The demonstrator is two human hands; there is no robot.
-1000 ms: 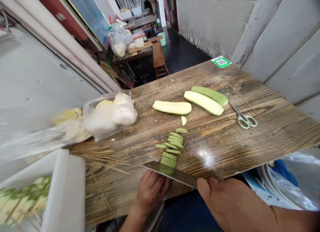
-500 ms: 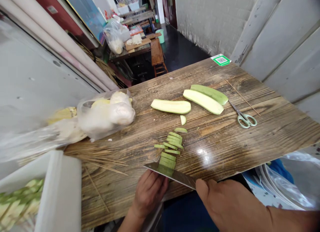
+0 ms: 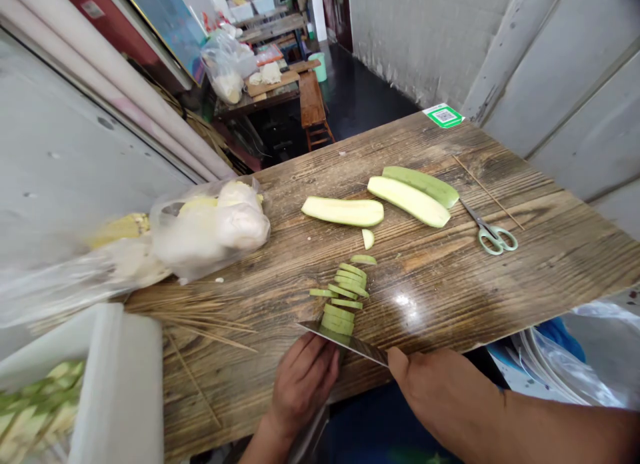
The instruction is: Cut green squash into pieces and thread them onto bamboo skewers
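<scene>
My right hand is closed round the handle of a kitchen knife. The blade points left and lies across the near end of a row of green zucchini slices. Curled fingers of my left hand press on the near part of the zucchini, right beside the blade; most of that piece is hidden. Farther off lie a zucchini half with its pale cut face up, another pale half, and a green-skinned half touching it. A small end piece rests between slices and halves.
Scissors and one bamboo skewer lie at the right of the wooden table. Loose skewers, a bulging plastic bag and a white foam box holding cut green pieces are left. A lined bucket stands below the right edge.
The knife has shifted slightly and its blade now shows a narrower face, close against my left fingers. Both hands keep their grip. The view has moved a little.
</scene>
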